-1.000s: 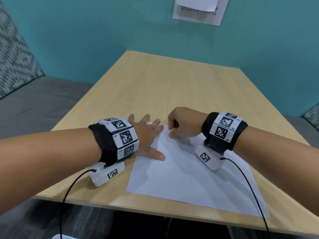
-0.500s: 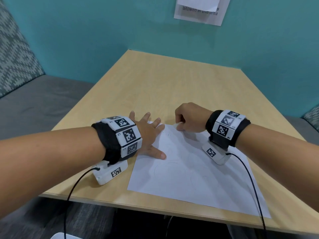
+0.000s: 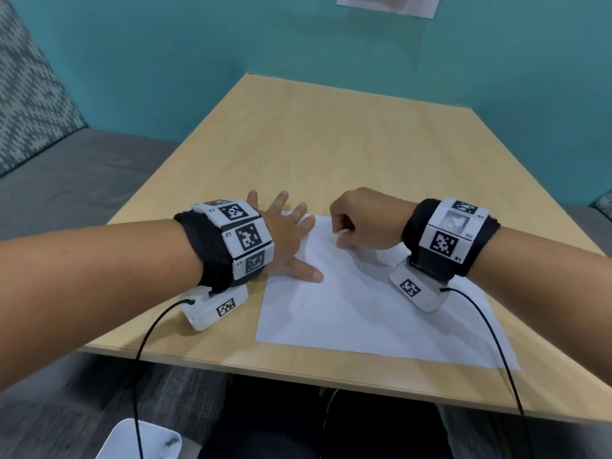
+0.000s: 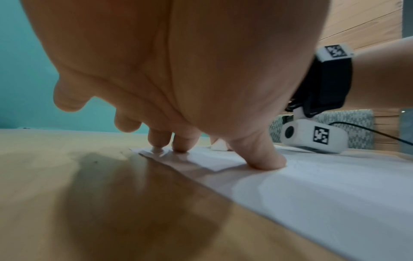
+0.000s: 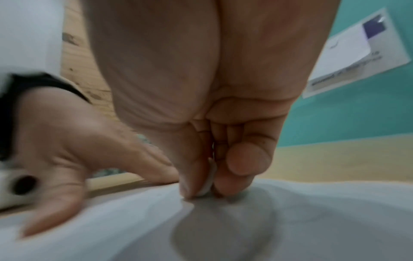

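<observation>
White paper sheet (image 3: 381, 313) flat on wooden table (image 3: 331, 144), close to near edge.

Head view: your left hand (image 3: 284, 240) spread flat, fingers straight, pressing sheet's far left corner. Your right hand (image 3: 367, 220) curled, near sheet's far edge.

Left wrist view: your thumb (image 4: 263, 157) and two fingertips (image 4: 181, 146) down on sheet.

Right wrist view, blurred: your thumb and forefinger pinch thin white piece (image 5: 208, 183), lower end touching sheet. Cannot tell what piece is.
</observation>
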Motion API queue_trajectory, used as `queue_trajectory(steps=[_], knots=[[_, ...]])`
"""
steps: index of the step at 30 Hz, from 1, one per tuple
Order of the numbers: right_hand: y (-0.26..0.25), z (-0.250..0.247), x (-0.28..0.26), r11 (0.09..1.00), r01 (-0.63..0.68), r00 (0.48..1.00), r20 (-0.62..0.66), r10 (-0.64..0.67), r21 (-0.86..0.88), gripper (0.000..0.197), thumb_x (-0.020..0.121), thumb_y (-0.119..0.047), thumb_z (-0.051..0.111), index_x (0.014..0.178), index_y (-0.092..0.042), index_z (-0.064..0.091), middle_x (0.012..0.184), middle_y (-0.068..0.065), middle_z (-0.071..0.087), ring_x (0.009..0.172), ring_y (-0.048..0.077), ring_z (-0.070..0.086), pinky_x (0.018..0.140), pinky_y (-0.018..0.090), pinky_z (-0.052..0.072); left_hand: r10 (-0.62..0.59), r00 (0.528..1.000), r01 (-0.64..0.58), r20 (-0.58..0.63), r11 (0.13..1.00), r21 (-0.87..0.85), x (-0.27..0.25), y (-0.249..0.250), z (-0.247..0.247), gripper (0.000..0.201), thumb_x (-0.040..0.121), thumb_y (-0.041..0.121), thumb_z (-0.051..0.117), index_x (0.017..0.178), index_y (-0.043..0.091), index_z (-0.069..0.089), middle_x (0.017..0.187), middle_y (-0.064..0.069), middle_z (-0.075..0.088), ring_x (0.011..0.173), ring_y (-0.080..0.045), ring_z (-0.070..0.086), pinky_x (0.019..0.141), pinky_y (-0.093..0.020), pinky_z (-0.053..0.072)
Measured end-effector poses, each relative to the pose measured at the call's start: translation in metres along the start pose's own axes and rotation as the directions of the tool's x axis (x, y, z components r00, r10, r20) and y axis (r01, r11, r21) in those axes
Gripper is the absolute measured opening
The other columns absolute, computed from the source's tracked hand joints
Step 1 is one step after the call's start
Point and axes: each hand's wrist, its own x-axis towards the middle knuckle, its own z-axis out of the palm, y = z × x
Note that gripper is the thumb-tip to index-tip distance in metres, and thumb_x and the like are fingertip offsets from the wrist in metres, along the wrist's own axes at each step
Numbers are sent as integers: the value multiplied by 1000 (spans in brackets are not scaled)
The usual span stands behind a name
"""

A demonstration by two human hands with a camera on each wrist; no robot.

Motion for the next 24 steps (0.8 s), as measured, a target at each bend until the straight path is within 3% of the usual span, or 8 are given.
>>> queue_trajectory(steps=[3, 7, 12, 17, 21, 24], knots=[[10, -2, 2, 1000, -17, 1000, -16, 17, -3, 12, 83, -20, 69, 90, -12, 65, 77, -4, 60, 75, 20, 57, 66, 30, 48, 47, 999, -47, 1, 999, -9, -7, 0, 2, 107, 80, 88, 26, 157, 27, -16, 164, 3, -26, 149, -30, -26, 114, -68, -4], [8, -1, -1, 1000, -14, 1000, -9, 14, 21, 13, 84, -23, 68, 92, -14, 63, 71, -12, 49, 68, 14, 49, 58, 24, 38, 106, 994, -103, 41, 993, -61, -13, -5, 8, 111, 78, 88, 34, 156, 29, -19, 164, 6, -24, 152, -28, -17, 116, -67, 1], [-23, 13, -16, 981, 188, 979, 73, -190, 35, 10, 83, -18, 65, 86, -10, 61, 65, -8, 51, 59, 9, 46, 58, 25, 39, 96, 994, -95, 46, 995, -41, -13, -3, 6, 107, 79, 87, 34, 157, 31, -15, 164, 6, -24, 151, -30, -18, 114, -70, 0], [-12, 1, -5, 997, 81, 997, -9, -81, -7, 5, 80, -18, 66, 81, -14, 63, 64, -10, 53, 66, 18, 52, 56, 24, 38, 79, 997, -78, 13, 996, -38, -12, -2, 9, 110, 77, 89, 31, 156, 30, -18, 165, 6, -22, 152, -31, -17, 113, -71, 3], [-33, 13, -17, 974, 221, 971, 84, -224, 50, 10, 81, -16, 65, 80, -19, 56, 64, -14, 51, 58, 4, 48, 56, 17, 37, 82, 996, -80, 39, 995, -52, -13, -1, 7, 104, 78, 88, 32, 158, 32, -5, 164, 5, -25, 151, -31, -20, 113, -71, 1], [-18, 4, -7, 992, 120, 993, 10, -120, 26, 8, 79, -18, 68, 84, -15, 64, 65, -12, 53, 60, 4, 48, 62, 24, 39, 74, 997, -73, 21, 996, -52, -12, 1, 7, 109, 78, 88, 33, 157, 31, -15, 165, 5, -22, 151, -32, -18, 113, -71, 2]])
